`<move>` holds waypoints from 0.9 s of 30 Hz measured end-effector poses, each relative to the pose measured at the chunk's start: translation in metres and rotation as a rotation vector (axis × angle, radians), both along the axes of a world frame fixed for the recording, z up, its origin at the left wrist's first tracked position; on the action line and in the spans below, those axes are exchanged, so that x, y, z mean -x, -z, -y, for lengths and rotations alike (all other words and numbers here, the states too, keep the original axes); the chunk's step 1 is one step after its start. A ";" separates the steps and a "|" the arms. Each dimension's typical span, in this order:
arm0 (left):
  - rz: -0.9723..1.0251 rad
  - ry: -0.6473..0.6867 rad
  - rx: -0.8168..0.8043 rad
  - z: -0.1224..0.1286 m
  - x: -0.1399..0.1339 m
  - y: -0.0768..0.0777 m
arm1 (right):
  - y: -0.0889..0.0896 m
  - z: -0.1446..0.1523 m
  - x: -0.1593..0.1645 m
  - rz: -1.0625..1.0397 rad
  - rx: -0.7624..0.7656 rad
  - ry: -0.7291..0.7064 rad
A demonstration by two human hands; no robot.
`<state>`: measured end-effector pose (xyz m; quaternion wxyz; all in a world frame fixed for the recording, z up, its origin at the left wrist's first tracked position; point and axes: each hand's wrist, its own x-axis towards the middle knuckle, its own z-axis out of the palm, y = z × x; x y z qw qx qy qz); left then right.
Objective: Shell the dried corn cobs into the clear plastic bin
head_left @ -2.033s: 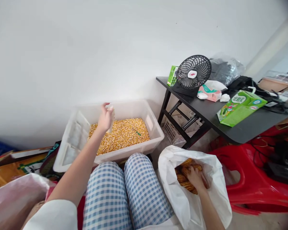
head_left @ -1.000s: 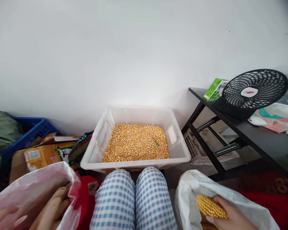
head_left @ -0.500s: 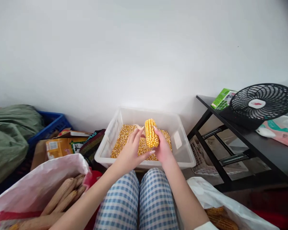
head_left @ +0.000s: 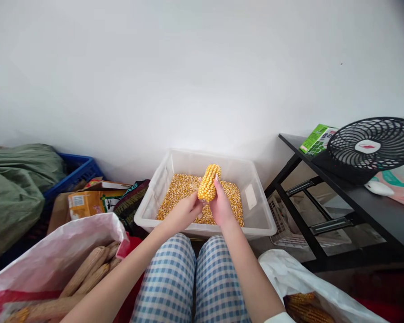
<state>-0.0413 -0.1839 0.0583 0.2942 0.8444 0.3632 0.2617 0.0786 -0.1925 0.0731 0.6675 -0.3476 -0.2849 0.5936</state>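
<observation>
My right hand (head_left: 221, 207) is closed around the side of a yellow corn cob (head_left: 208, 183), its thumb lying along the kernels. The cob tilts, with its upper end to the right, and its visible rows are full of kernels. At the cob's lower left end, my left hand (head_left: 184, 211) is closed, its curled fingers pressed against the tip. Part of those fingers is hidden. Both hands are above a translucent plastic bin (head_left: 146, 197), where loose corn kernels (head_left: 175, 190) cover the bottom.
At lower left, a white and red sack (head_left: 37, 255) holds several bare cobs (head_left: 87, 269). A white sack (head_left: 289, 264) with corn cobs (head_left: 308, 309) stands at lower right. A black table (head_left: 363, 197) carries a fan (head_left: 373, 143) and a green box (head_left: 318, 139). Behind the bin rises a wall.
The cob has tipped so its lower end points left. My left hand, with fingers spread before, has drawn lower and curled against that end. The view has shifted slightly.
</observation>
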 end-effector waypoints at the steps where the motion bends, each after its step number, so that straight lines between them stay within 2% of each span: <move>1: 0.029 0.046 0.082 -0.001 -0.001 0.001 | 0.000 0.000 -0.003 0.012 -0.004 -0.022; 2: 0.054 0.081 0.126 -0.001 -0.002 0.001 | -0.001 0.000 -0.005 0.018 -0.006 -0.039; 4: 0.091 0.113 0.106 0.001 -0.005 0.001 | 0.000 0.001 -0.008 0.010 -0.018 -0.036; 10: 0.089 0.134 -0.169 0.008 -0.007 -0.004 | 0.008 -0.003 0.002 -0.064 0.017 0.066; 13: 0.128 0.169 -0.226 0.028 -0.005 -0.017 | 0.011 -0.014 0.001 -0.082 -0.004 0.116; 15: 0.144 0.304 -0.266 0.045 -0.002 -0.031 | 0.014 -0.023 -0.008 -0.126 0.016 0.196; 16: 0.131 0.392 -0.276 0.051 0.000 -0.038 | 0.016 -0.027 -0.013 -0.150 0.060 0.187; 17: 0.117 0.421 -0.262 0.054 0.002 -0.045 | 0.018 -0.029 -0.019 -0.141 0.078 0.195; 18: 0.129 0.357 -0.234 0.052 0.003 -0.049 | 0.021 -0.029 -0.024 -0.108 0.070 0.192; 20: 0.144 0.056 -0.131 0.036 0.005 -0.053 | 0.026 -0.025 -0.029 -0.017 0.022 0.141; 22: 0.105 -0.179 -0.079 0.009 0.005 -0.048 | 0.029 -0.016 -0.028 0.074 -0.022 0.065; 24: 0.015 -0.284 -0.077 -0.017 0.001 -0.038 | 0.028 -0.006 -0.023 0.154 -0.054 0.009; 27: -0.040 -0.297 -0.128 -0.041 -0.010 -0.023 | 0.024 0.003 -0.015 0.248 -0.096 -0.037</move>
